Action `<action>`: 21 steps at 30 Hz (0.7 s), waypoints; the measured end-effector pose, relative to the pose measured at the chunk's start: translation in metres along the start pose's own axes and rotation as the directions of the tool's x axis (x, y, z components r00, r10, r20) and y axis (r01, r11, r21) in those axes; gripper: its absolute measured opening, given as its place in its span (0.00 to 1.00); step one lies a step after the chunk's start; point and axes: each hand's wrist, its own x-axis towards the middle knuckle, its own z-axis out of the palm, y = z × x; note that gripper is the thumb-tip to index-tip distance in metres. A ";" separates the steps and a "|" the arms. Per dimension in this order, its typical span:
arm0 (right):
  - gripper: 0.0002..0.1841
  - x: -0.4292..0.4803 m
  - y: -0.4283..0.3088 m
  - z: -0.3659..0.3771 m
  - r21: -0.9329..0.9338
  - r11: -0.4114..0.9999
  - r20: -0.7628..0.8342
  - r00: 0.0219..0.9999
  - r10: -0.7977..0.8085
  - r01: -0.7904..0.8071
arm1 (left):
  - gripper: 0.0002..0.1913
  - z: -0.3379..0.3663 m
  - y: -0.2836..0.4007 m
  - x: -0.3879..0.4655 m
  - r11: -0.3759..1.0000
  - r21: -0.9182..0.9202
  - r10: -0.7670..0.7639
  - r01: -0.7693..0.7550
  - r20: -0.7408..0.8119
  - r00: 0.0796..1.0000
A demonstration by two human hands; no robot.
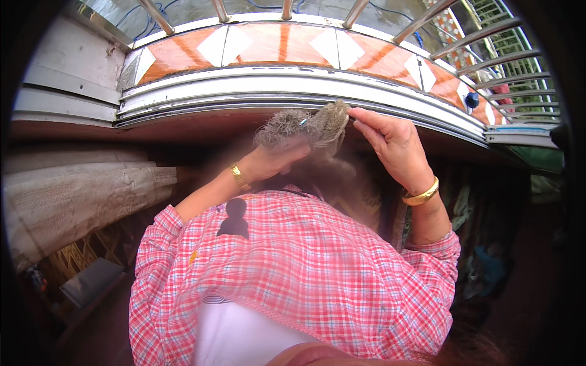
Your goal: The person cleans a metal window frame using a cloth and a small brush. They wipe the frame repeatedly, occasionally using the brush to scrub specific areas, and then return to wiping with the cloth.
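Note:
A shaggy grey-brown cleaning cloth (286, 126) is bunched up just in front of the window's sliding track (256, 103). It looks dirty, and a small pale blue bit shows on it. My left hand (281, 158) grips the cloth from below, its fingers partly hidden under the pile. At the cloth's right end, thumb and forefinger of my right hand (389, 137) pinch together at the edge. The other fingers of that hand are curled in. The cloth's top edge overlaps the lower lip of the track in view; whether it touches the track I cannot tell.
Beyond the track runs a sill of orange and white tiles (274, 43), with metal bars (287, 9) rising past it. A dark blue round object (472, 100) sits at the sill's right. Leftward are a white frame (73, 78) and a pale curtain (91, 196).

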 end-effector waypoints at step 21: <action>0.10 0.069 -0.075 0.068 -0.183 0.957 0.132 0.970 -0.203 0.225 | 0.19 -0.091 -0.048 -0.077 0.989 -0.122 0.033 -0.081 -0.355 0.934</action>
